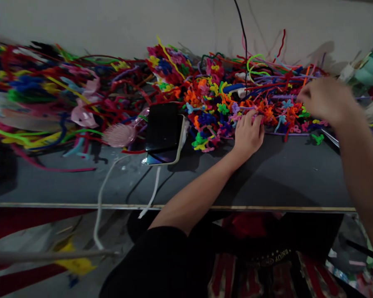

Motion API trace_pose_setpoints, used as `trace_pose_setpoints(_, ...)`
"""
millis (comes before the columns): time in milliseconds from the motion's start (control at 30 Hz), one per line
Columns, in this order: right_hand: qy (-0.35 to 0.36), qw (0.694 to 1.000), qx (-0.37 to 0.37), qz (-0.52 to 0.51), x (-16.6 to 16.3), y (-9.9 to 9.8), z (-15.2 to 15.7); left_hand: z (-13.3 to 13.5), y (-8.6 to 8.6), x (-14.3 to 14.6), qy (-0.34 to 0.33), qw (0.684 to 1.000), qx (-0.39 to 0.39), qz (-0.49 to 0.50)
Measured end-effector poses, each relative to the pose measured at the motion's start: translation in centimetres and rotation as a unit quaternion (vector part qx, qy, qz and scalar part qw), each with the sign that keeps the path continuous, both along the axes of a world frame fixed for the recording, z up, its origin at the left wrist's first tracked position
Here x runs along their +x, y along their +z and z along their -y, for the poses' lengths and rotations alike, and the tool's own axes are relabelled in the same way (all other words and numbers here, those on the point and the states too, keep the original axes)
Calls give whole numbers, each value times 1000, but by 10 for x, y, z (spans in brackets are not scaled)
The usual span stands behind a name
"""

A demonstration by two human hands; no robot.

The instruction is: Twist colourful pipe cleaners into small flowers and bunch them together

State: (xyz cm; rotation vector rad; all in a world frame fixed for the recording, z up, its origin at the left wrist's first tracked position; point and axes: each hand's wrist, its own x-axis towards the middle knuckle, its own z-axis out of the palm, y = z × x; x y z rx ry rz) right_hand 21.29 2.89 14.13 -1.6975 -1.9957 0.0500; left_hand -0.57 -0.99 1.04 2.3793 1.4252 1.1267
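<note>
Snagging is the likely hazard: left hand (248,133) lies open-fingered on the pipe-cleaner flowers (217,103) heaped on the table (282,178); right hand (321,99), blurred, grip unclear, could drag tangled ones onto the phone (163,132).

The table (282,178) is bare along its front, from the phone (164,133) rightward, so a hand can slide there freely; the back half is choked by a pile (211,95) of coloured pipe-cleaner flowers reaching to the wall; loose stems (43,95) crowd the left; the left hand (248,134) rests on the pile's near edge; the right hand (321,101), blurred, is over its right part; a green flower (317,138) lies just off the pile; the phone, a pink brush (119,135) and white cables (103,194) trailing over the front edge bar the left; a black cable (243,37) hangs into the pile; pale clutter (371,70) blocks the far right.
</note>
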Motion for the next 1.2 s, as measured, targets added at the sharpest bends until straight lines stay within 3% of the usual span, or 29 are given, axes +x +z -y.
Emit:
trace_pose_setpoints(33,20,998,-45,37,-5,-15,22,0,-1,1,-25,1000,3,8)
trace_pose_setpoints(133,75,994,-74,18,-18,-59,59,2,-5,6,-108,994,-9,8)
trace_pose_setpoints(267,106,986,-116,-52,-20,-90,64,0,-8,9,-127,991,-30,-2)
trace_pose_setpoints(400,105,984,-85,-115,-12,-100,58,-6,-7,4,-104,994,-44,1)
trace_pose_setpoints(533,27,991,-18,-131,-5,-111,60,-7,-6,3,-161,976,-128,73)
trace_pose_setpoints(733,-18,992,42,-115,-21,-119,70,-4,-5,6,-211,892,-291,274)
trace_pose_setpoints(900,-21,994,44,-98,-35,-118,79,-5,-1,5,-230,835,-333,372)
trace_pose_setpoints(1033,-47,995,48,-71,-34,-121,79,-5,1,6,-225,831,-358,362)
trace_pose_setpoints(1200,-93,990,-11,-104,-28,-126,72,-8,-7,8,-193,846,-329,372)
